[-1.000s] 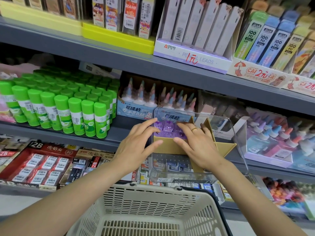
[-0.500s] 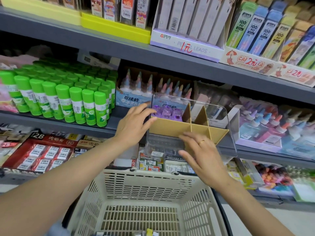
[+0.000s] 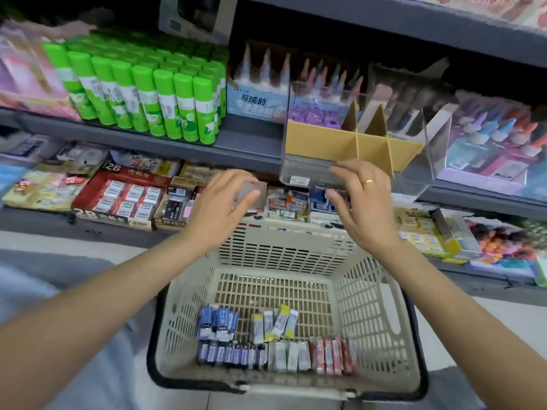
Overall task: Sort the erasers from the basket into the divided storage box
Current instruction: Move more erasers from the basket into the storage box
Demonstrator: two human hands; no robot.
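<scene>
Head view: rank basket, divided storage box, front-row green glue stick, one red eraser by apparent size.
1. basket, though nearest the camera, which inflates it
2. divided storage box
3. green glue stick
4. red eraser, though it is nearer than the glue stick, so true order is unsure

Bright even shop light, soft shadows, motion blur throughout, wide-angle edge distortion
</scene>
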